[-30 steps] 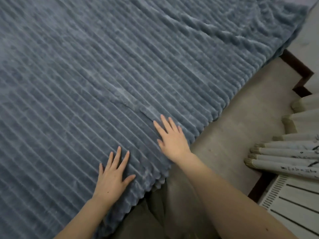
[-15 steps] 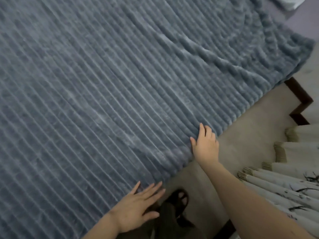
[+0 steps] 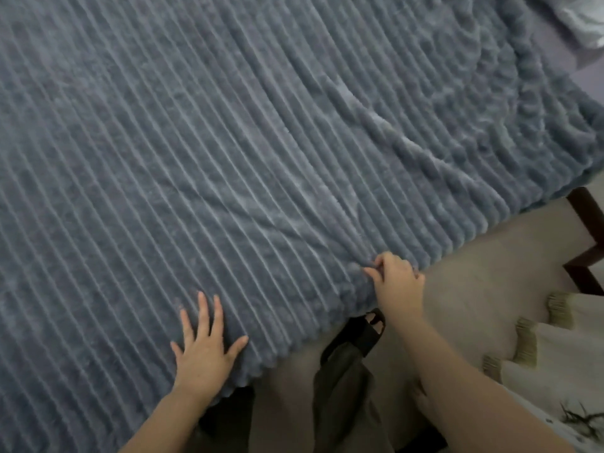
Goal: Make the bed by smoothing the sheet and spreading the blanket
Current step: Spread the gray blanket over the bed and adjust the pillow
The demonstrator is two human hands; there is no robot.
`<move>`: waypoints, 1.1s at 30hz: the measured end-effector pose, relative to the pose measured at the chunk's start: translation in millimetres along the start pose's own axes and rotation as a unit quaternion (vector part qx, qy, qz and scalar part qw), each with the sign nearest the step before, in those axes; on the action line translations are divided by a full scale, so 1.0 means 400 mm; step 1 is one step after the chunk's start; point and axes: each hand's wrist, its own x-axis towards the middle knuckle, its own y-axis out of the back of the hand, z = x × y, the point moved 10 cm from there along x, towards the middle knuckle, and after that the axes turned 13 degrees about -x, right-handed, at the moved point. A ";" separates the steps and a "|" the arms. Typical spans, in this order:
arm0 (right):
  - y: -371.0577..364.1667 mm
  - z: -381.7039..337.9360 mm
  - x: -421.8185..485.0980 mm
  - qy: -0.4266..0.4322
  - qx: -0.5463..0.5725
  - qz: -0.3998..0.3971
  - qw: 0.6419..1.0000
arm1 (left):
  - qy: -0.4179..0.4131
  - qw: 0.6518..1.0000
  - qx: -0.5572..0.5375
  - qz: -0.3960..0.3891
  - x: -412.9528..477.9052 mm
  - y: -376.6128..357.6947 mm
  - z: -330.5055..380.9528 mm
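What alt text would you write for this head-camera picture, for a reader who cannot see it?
A person's right hand pinches the near edge of a spread-out ribbed blue-grey plush blanket, while the left hand presses flat on it.

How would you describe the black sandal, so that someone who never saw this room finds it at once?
The grey-blue ribbed blanket fills most of the view; its near edge is pinched by the right hand. Directly below that hand, on the beige floor, is the sandal. It is the only black strapped thing there, darker than the olive trouser leg beside it.
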 end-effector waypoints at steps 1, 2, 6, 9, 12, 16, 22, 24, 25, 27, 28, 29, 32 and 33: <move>0.003 0.017 0.011 0.020 0.016 -0.004 1.000 | 0.013 1.000 -0.003 0.002 -0.007 -0.024 0.017; 0.014 0.043 0.028 0.024 0.039 -0.002 0.999 | 0.018 1.000 0.004 -0.001 -0.015 -0.053 0.041; 0.040 0.195 0.103 -0.046 -0.002 0.007 0.999 | 0.046 0.997 0.054 -0.017 -0.038 -0.194 0.157; 0.021 0.207 0.171 0.016 -0.045 -0.046 0.998 | 0.101 0.994 0.037 -0.015 -0.047 -0.279 0.247; 0.040 0.190 0.210 0.104 -0.072 -0.034 0.991 | 0.149 0.989 -0.007 -0.016 -0.052 -0.331 0.329; 0.083 0.314 0.240 0.007 -0.006 0.009 1.000 | 0.195 0.962 -0.190 0.015 -0.045 -0.324 0.443; 0.102 0.391 0.325 0.012 0.173 -0.010 0.985 | 0.008 0.984 -0.175 0.028 -0.023 -0.277 0.655; 0.114 0.445 0.368 -0.008 0.136 0.008 0.991 | -0.088 0.986 -0.139 0.009 -0.016 -0.285 0.750; 0.116 0.464 0.391 -0.012 0.100 0.004 0.995 | -0.120 0.986 -0.119 0.004 -0.007 -0.291 0.792; 0.119 0.494 0.442 -0.022 0.021 -0.012 0.999 | -0.157 0.983 -0.099 0.010 0.020 -0.291 0.865; 0.124 0.508 0.466 -0.029 -0.013 -0.012 0.999 | -0.166 0.981 -0.098 0.016 0.036 -0.288 0.895; 0.130 0.520 0.491 -0.034 -0.038 -0.013 0.999 | -0.170 0.980 -0.098 0.022 0.055 -0.284 0.924; 0.124 0.527 0.570 0.009 -0.065 -0.061 0.996 | -0.137 0.985 -0.095 0.034 0.114 -0.290 0.982; 0.123 0.521 0.593 0.039 -0.075 -0.075 0.994 | -0.111 0.990 -0.084 0.031 0.130 -0.297 0.993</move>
